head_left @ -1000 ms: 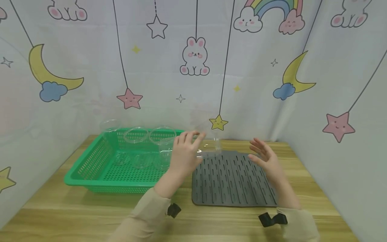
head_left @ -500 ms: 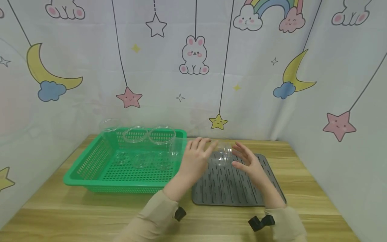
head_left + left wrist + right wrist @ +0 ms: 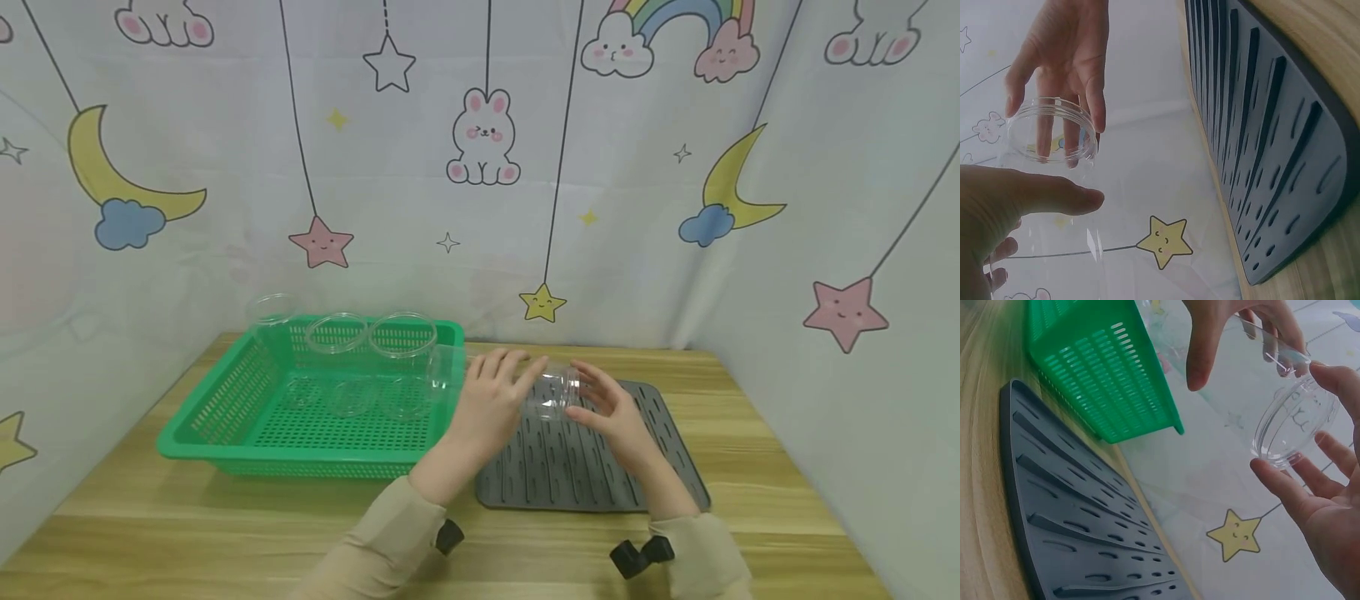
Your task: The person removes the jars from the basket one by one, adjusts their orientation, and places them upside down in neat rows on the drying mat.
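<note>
A clear jar with a threaded mouth is held on its side above the drying mat, its mouth facing right. My left hand grips the jar round its body, with the thumb along the near side in the left wrist view. At the mouth, my right hand spreads its thumb and fingers round the rim; fingertips touch the threaded edge in the right wrist view. The jar's base end reaches over the right side of the green basket. Nothing shows inside the jar.
Several clear jars stand in the basket, rims above its back edge. A grey ridged drying mat lies right of the basket on the wooden table. A printed curtain hangs behind.
My left hand has brought the jar rightward and slightly down, away from the basket. My right hand has come in leftward from apart and met the jar's mouth.
</note>
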{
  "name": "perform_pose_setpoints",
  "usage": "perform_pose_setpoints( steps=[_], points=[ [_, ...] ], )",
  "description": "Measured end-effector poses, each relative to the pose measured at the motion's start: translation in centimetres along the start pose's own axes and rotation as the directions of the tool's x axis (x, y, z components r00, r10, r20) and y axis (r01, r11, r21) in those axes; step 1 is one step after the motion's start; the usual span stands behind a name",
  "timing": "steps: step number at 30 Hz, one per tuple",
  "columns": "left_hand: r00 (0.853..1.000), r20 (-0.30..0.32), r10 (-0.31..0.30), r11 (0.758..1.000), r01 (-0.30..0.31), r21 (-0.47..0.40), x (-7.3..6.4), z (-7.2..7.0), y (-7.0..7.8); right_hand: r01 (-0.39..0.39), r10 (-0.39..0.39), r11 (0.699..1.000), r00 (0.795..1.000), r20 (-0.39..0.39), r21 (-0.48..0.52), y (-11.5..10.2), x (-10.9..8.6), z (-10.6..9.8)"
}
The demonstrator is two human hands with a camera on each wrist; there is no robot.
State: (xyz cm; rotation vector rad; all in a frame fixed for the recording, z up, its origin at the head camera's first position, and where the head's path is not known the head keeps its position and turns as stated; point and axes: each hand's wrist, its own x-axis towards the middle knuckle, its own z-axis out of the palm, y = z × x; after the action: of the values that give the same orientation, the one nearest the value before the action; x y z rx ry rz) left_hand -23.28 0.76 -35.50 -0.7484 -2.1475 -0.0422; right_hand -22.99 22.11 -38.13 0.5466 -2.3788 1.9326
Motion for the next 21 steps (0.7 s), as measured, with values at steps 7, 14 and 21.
perform_pose_setpoints(
  steps=[7,14,21],
  points=[
    [1.000,0.009,0.002,1.000,-0.002,-0.021,-0.1,0.1,-0.1,0.014,-0.014,1.000,1.000,-0.023,-0.014,0.0,-0.1,0.2],
    [0.996,0.089,-0.028,0.988,0.041,-0.147,0.0,-0.7,-0.7,0.005,-0.005,1.000,0.999,-0.046,0.000,0.1,0.1,0.0],
    [0.980,0.119,-0.158,0.907,0.191,-0.375,0.5,-1.5,-2.4,-0.015,0.016,1.000,0.997,-0.079,0.005,0.0,0.1,-0.6]
  ],
)
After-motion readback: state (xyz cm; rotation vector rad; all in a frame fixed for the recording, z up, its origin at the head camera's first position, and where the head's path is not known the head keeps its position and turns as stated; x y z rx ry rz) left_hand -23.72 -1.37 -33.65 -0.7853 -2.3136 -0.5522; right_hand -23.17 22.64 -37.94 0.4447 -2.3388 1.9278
